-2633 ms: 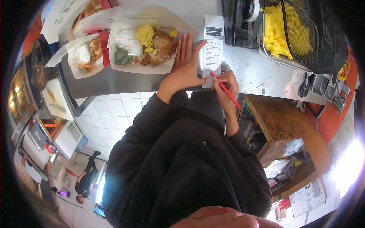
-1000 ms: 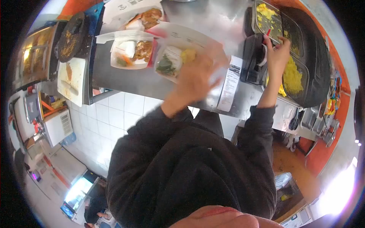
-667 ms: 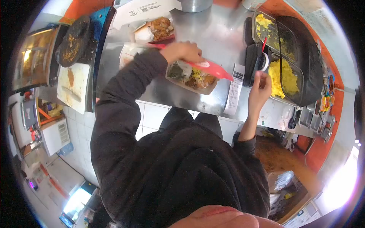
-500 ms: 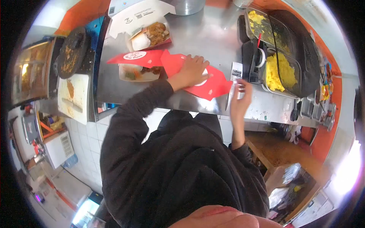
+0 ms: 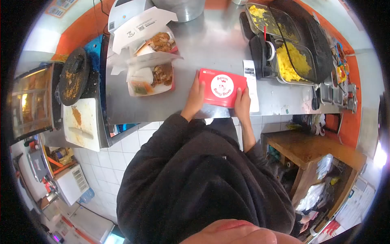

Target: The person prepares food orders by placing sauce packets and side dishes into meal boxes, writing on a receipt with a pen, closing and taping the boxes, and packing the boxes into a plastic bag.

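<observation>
A closed red box (image 5: 222, 88) with a round white label lies at the front edge of the steel counter. My left hand (image 5: 196, 97) grips its left side and my right hand (image 5: 243, 102) its right side. A printed receipt (image 5: 252, 91) lies just right of the box, partly behind my right hand. On the left, an open box (image 5: 151, 90) holds fried food, a white packet and something green and orange. Behind it another open box (image 5: 157, 42) shows fried food, its white lid folded back.
At the right are a black dispenser (image 5: 260, 55) with a red pen standing in it and trays of yellow food (image 5: 291, 63). A metal pot (image 5: 183, 8) stands at the back. A cutting board with a knife (image 5: 81, 124) lies at the left. A wooden cabinet (image 5: 313, 150) is below right.
The red lid, earlier open and then folded over the food, is now shut. Both my hands have come to the box's sides; the pen, earlier in my right hand, stands in the dispenser.
</observation>
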A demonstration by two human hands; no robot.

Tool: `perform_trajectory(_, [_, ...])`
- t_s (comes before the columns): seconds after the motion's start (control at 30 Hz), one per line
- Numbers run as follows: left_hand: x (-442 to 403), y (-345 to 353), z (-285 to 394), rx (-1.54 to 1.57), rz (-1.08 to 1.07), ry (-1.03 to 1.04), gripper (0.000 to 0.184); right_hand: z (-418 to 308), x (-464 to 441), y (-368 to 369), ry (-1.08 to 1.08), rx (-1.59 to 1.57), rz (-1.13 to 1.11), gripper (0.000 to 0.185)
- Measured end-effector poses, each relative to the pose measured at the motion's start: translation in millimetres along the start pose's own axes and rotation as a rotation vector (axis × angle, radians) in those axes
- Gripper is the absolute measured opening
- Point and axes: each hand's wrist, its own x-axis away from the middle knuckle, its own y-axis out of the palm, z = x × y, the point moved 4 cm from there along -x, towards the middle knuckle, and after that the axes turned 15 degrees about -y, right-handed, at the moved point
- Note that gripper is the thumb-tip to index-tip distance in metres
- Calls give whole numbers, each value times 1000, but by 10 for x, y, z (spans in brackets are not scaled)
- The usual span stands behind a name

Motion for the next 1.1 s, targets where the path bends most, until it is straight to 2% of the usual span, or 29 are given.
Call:
perform_trajectory(0.03, [5,-2,-104,7,-23,-12,62,16,-6,14,105,-186,-63,43])
perform_trajectory(0.07, [-53,-6,-167,16,-42,-14,62,154,-23,27,21,-96,0,39])
perform_trajectory(0.17, [-160,-48,-243,63,-142,-112,62,193,-148,-152,296,-239,-254,40])
perform_trajectory(0.2, [-191,-79,-257,83,-180,-161,62,242,-256,-244,92,-175,-250,42])
perform_trajectory(0.3, [-254,-301,-148,85,-392,-177,61,270,-482,-446,290,-404,-440,43])
perform_trajectory(0.4, [84,-428,400,174,-489,-438,59,123,-630,-574,380,-456,-510,43])
perform_trajectory(0.5, [142,-447,534,34,-501,-426,57,241,-617,-468,385,-457,-481,43])
perform_trajectory(0.6, [-202,-368,-10,-422,-318,-59,49,395,-511,-365,96,-49,-550,43])
perform_trajectory(0.7, [45,-117,-149,-507,194,186,45,460,-162,-68,37,227,-368,39])
perform_trajectory(0.73, [120,-113,-40,-480,109,-2,45,287,-111,-69,2,284,-329,40])
perform_trajectory(0.8, [122,-92,203,-787,233,327,53,-3,-113,-151,-65,400,-242,48])
perform_trajectory(0.83, [169,-87,283,-939,291,490,58,-68,-120,-159,-273,425,-277,50])
perform_trajectory(0.9, [161,-44,430,-1032,23,705,68,-132,-163,-203,-697,464,-338,55])
perform_trajectory(0.93, [158,-26,480,-1069,-111,809,73,-173,-187,-244,-708,351,-484,64])
perform_trajectory(1.03, [82,-90,515,-1118,-259,892,81,-228,-248,-365,-869,437,-660,77])
perform_trajectory(1.1, [46,-62,481,-1175,-282,870,80,-202,-259,-334,-940,447,-703,76])
